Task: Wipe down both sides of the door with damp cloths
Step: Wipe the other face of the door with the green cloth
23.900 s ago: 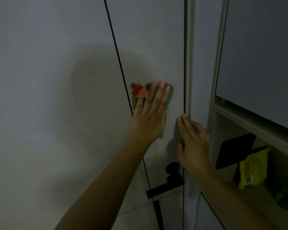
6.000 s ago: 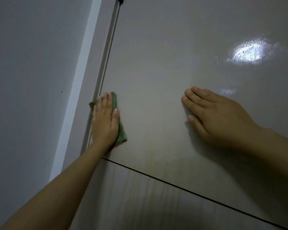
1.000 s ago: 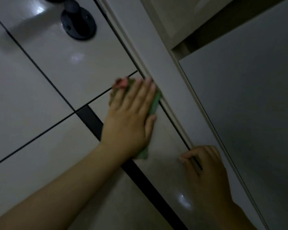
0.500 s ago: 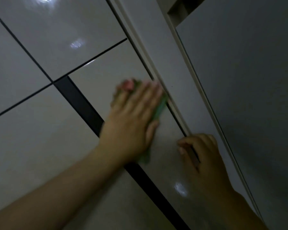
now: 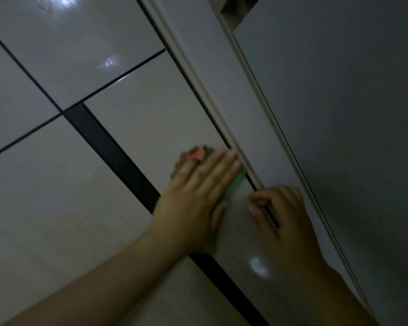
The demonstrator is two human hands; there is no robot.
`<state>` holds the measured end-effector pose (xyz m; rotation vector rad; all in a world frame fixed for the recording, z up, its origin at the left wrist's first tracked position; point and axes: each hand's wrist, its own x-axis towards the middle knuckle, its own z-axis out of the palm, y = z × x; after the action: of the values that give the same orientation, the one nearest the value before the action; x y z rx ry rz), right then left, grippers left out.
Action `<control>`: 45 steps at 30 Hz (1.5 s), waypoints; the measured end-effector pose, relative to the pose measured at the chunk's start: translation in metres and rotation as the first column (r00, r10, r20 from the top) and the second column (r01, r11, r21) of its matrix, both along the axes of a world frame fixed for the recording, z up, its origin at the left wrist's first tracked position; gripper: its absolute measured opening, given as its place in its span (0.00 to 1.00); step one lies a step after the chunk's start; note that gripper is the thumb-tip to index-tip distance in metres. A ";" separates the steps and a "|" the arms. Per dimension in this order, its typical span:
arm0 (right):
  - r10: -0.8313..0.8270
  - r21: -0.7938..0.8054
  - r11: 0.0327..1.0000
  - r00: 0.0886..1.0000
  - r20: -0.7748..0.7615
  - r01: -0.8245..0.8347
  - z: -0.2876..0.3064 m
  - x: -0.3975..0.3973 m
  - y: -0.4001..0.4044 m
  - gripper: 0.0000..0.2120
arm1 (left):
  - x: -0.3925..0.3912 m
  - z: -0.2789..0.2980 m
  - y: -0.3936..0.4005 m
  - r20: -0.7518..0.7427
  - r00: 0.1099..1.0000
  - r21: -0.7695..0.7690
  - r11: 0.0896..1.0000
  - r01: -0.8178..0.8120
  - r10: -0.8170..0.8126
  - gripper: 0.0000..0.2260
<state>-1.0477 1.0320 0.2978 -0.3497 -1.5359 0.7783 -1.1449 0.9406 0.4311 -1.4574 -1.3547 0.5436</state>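
Left hand (image 5: 193,203) flat on green cloth (image 5: 236,184) against door (image 5: 80,208) (no legible writing), right hand (image 5: 285,222) curled round door edge (image 5: 272,214).

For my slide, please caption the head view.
Left hand presses green cloth on door; right hand grips its edge.

Dim; glare spots on door (image 5: 57,208); slight blur.

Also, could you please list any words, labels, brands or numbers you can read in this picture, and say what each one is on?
None: no text shows anywhere.
The door carries only dark lines and glare.
The cloth under the left hand is green and red, with no label in view.
The right hand grips the door edge.
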 end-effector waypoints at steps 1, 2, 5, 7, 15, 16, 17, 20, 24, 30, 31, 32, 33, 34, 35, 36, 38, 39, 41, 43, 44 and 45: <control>0.000 0.001 1.000 1.000 -0.002 0.000 0.000 0.000 0.000 0.13 | -0.001 0.008 0.004 0.000 1.000 0.047 0.999 0.018 -0.018 0.26; -0.001 0.006 1.000 1.000 -0.006 0.001 -0.001 0.000 0.001 0.13 | -0.002 0.014 0.008 0.002 1.000 0.102 0.994 0.024 -0.024 0.26; -0.010 0.013 1.000 0.999 -0.037 0.010 -0.005 -0.002 -0.001 0.12 | -0.002 0.011 0.016 0.021 1.000 0.233 0.972 0.014 -0.019 0.27; -0.048 0.002 0.999 0.997 -0.053 0.048 -0.015 -0.004 -0.001 0.11 | -0.004 -0.008 0.016 0.045 0.998 0.226 0.973 0.034 -0.046 0.27; -0.216 -0.099 0.973 0.975 -0.048 0.211 -0.055 -0.019 -0.020 0.18 | -0.007 -0.083 -0.024 0.020 0.999 -0.042 0.999 -0.028 0.029 0.25; -0.241 -0.086 0.968 0.970 -0.037 0.237 -0.059 -0.019 -0.022 0.19 | -0.006 -0.074 -0.024 0.015 0.999 -0.044 0.999 -0.028 0.028 0.25; -0.272 -0.077 0.960 0.962 -0.033 0.269 -0.062 -0.020 -0.024 0.20 | -0.005 -0.062 -0.021 0.027 0.999 -0.033 0.999 -0.020 0.021 0.25; -0.317 -0.074 0.946 0.948 -0.020 0.314 -0.074 -0.024 -0.028 0.23 | -0.009 -0.028 -0.010 0.049 0.999 0.120 0.993 0.012 -0.018 0.25; -0.315 -0.023 0.949 0.948 -0.038 0.314 -0.089 -0.031 -0.028 0.25 | -0.011 -0.036 0.003 0.060 0.998 0.235 0.972 0.011 -0.026 0.26; -0.238 -0.054 0.971 0.956 -0.171 0.232 -0.100 -0.033 -0.021 0.22 | -0.006 -0.116 -0.006 -0.006 1.000 -0.086 0.996 0.000 -0.001 0.25; -0.236 -0.057 0.972 0.957 -0.171 0.229 -0.102 -0.031 -0.019 0.22 | -0.006 -0.120 -0.008 0.001 1.000 -0.090 0.996 -0.005 0.005 0.25; -0.238 -0.064 0.971 0.959 -0.156 0.230 -0.105 -0.028 -0.016 0.22 | -0.005 -0.119 -0.009 0.006 1.000 -0.092 0.996 -0.007 0.007 0.25; -0.239 -0.069 0.970 0.962 -0.134 0.231 -0.107 -0.025 -0.014 0.21 | -0.005 -0.115 -0.009 0.004 1.000 -0.096 0.995 0.001 0.000 0.25; -0.236 -0.070 0.971 0.965 -0.113 0.229 -0.110 -0.022 -0.013 0.21 | -0.005 -0.109 -0.009 0.000 1.000 -0.107 0.994 0.011 -0.011 0.25; -0.235 -0.060 0.971 0.967 -0.099 0.230 -0.113 -0.021 -0.012 0.22 | -0.005 -0.104 -0.010 -0.007 1.000 -0.118 0.993 0.021 -0.022 0.25; -0.239 -0.044 0.971 0.967 -0.088 0.236 -0.116 -0.020 -0.011 0.22 | -0.006 -0.098 -0.008 -0.010 0.999 -0.115 0.993 0.032 -0.033 0.25; -0.244 -0.025 0.970 0.967 -0.079 0.242 -0.122 -0.021 -0.008 0.22 | -0.006 -0.089 -0.001 0.021 0.999 -0.044 0.998 0.051 -0.050 0.26; -0.246 -0.021 0.969 0.966 -0.080 0.245 -0.124 -0.022 -0.008 0.22 | -0.005 -0.089 0.004 0.035 0.998 0.012 0.998 0.054 -0.054 0.26; -0.258 -0.025 0.966 0.962 -0.092 0.257 -0.125 -0.026 -0.008 0.22 | -0.003 -0.100 0.011 0.031 0.998 0.099 0.994 0.053 -0.056 0.26; -0.264 -0.044 0.964 0.958 -0.109 0.260 -0.124 -0.029 -0.010 0.22 | -0.003 -0.126 0.012 -0.015 0.999 0.084 0.995 0.050 -0.049 0.26; -0.260 -0.050 0.965 0.958 -0.116 0.256 -0.123 -0.030 -0.012 0.22 | -0.003 -0.140 0.009 -0.039 0.999 0.041 0.998 0.038 -0.036 0.26; -0.258 -0.050 0.966 0.959 -0.118 0.254 -0.122 -0.030 -0.013 0.22 | -0.002 -0.151 0.006 -0.053 0.998 -0.006 1.000 0.017 -0.017 0.26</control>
<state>-1.0777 1.0192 0.1756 -0.5057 -1.3305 0.6112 -1.1470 0.9463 0.2796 -1.4478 -1.2995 0.5710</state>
